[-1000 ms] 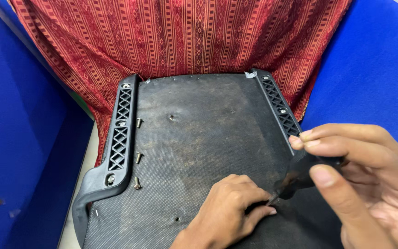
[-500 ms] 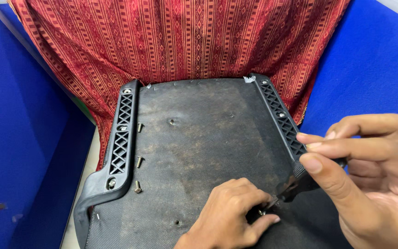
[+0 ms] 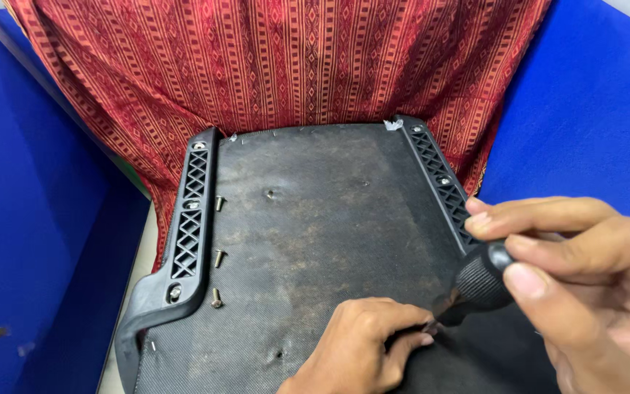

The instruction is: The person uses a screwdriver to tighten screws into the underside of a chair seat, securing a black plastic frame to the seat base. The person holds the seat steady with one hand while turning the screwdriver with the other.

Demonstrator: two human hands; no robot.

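Two hands meet at the near right of an upturned seat base [image 3: 315, 219]: right hand [image 3: 577, 284] fingers pinch a screwdriver [image 3: 475, 284] slanting down-left to pinched left hand [image 3: 362, 346] fingers.

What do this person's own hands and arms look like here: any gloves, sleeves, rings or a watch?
Both are bare. The left hand has no glove and no ring that shows. The right hand is also ungloved, with short trimmed nails and no ring on the fingers in sight. No sleeve or watch shows; the wrists run out of the picture.
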